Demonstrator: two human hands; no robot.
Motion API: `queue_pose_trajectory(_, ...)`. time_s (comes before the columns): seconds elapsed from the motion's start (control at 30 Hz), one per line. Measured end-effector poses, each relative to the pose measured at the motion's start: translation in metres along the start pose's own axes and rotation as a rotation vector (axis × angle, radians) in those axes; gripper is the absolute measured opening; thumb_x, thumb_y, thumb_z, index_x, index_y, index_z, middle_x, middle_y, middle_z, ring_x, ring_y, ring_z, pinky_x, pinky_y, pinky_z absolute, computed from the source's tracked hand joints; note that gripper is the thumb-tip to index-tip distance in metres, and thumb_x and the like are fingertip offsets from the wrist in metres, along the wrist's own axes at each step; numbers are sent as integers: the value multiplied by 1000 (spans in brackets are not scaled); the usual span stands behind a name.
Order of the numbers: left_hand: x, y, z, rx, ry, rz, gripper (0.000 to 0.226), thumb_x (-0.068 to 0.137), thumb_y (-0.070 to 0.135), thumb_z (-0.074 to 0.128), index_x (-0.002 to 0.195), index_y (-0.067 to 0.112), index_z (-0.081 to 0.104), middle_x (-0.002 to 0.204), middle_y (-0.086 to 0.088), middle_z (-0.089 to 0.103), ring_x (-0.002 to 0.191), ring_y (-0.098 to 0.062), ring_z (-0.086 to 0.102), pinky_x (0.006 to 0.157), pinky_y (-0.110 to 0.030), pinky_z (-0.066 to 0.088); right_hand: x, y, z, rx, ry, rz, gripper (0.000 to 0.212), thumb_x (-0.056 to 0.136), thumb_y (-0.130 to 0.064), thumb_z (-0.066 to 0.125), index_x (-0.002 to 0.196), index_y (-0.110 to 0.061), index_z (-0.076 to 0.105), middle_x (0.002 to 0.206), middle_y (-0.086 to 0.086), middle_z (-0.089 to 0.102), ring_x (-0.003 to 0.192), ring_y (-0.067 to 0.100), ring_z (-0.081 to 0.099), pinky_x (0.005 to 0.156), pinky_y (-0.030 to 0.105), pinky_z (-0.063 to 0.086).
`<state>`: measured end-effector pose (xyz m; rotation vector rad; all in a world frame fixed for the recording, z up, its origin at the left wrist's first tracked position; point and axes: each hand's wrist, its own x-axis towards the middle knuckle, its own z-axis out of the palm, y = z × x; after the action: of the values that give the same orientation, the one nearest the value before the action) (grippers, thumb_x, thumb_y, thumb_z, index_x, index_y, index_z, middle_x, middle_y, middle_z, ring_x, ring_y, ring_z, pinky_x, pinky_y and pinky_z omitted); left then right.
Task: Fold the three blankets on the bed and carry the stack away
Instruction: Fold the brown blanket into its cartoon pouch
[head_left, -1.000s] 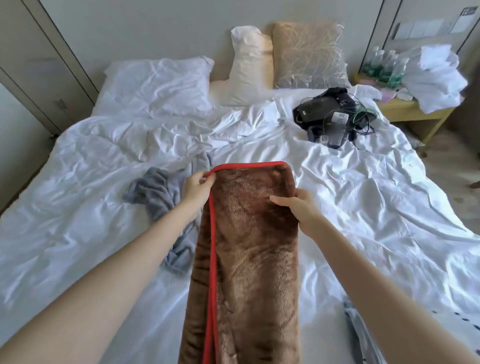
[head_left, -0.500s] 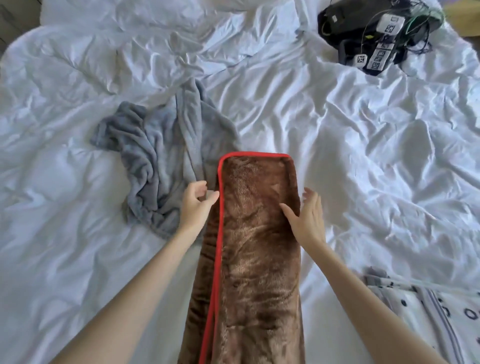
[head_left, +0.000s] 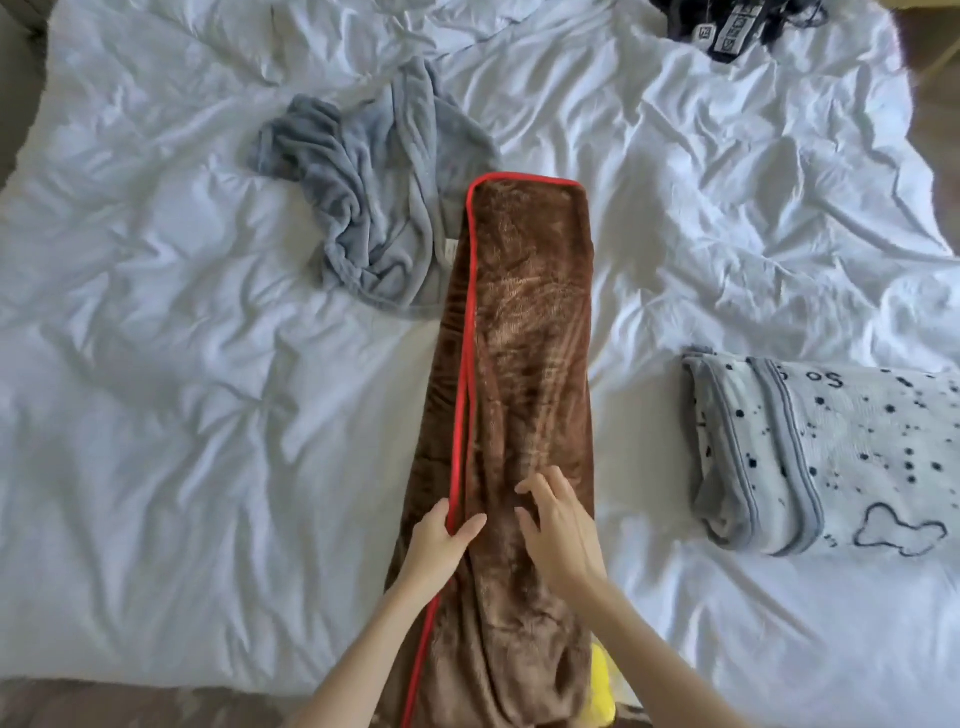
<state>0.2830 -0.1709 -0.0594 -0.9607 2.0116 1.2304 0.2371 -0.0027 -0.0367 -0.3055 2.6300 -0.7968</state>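
Brown fleece: the brown blanket (head_left: 524, 338) is folded into one long narrow strip with a red trim along its left side and far end.
Place of it: it lies on the white bed cover (head_left: 156, 415), running from the middle of the bed to the near edge, where its end goes out of view.
Left hand: the left hand (head_left: 441, 540) grasps the red trim on the near part of the strip, thumb on top and fingers at the outer side.
Right hand: the right hand (head_left: 558, 525) is released, with fingers spread and a little bent; the tips touch the top of the strip and hold nothing.
Grey blanket: the grey blanket (head_left: 374, 208) is crumpled and not folded, to the far left of the strip and touching its left side.
Patterned blanket: the patterned blanket (head_left: 831, 467), pale with dark dots and grey stripes, lies folded on the right, well apart from the strip.
Far edge: dark gear with cables (head_left: 727, 31) lies there, cut by the frame.
Near edge: a yellow thing (head_left: 602, 691) shows just beside the strip's right side; I cannot tell what it is.
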Motion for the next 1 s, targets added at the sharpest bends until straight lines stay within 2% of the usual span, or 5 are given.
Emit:
queue_pose_trajectory(0.13, -32, -45, 3, -161, -122, 90, 33, 87, 39, 70, 116, 25, 64, 116, 9, 68, 115, -15, 62, 95, -28, 50, -78, 1, 36, 69, -50, 52, 11, 92, -21, 54, 103, -26, 53, 104, -15, 50, 87, 9, 58, 68, 31, 51)
queue_pose_trajectory(0.33, -72, -79, 8, 118, 112, 404, 22, 96, 32, 55, 85, 13, 50, 68, 7, 52, 70, -20, 58, 61, -30, 39, -174, -21, 90, 169, 80, 165, 2, 82, -25, 46, 83, -27, 46, 82, -12, 54, 65, 11, 54, 53, 32, 43)
queue_pose_trajectory(0.6, -121, -121, 15, 99, -497, 494, 50, 98, 54, 37, 139, 29, 51, 138, 13, 56, 127, 5, 48, 107, -16, 34, -218, -53, 156, 491, 256, 453, 39, 81, -40, 62, 113, -24, 46, 101, -11, 55, 91, 7, 57, 70, 28, 49)
queue_pose_trajectory(0.83, -107, -159, 15, 29, 18, 545, 22, 98, 17, 51, 113, 14, 66, 110, 1, 71, 104, -11, 64, 94, -26, 49, -232, -2, 137, 521, 559, 612, 17, 87, -9, 48, 73, -19, 44, 60, -3, 44, 51, 12, 43, 52, 31, 35)
queue_pose_trajectory(1.0, -108, -170, 28, -254, -126, 402, 22, 101, 25, 46, 112, 15, 64, 109, -3, 71, 99, -15, 68, 92, -36, 52, -258, 12, 120, 464, 591, 338, 14, 98, -21, 49, 84, -22, 49, 52, -10, 39, 44, 9, 33, 44, 27, 28)
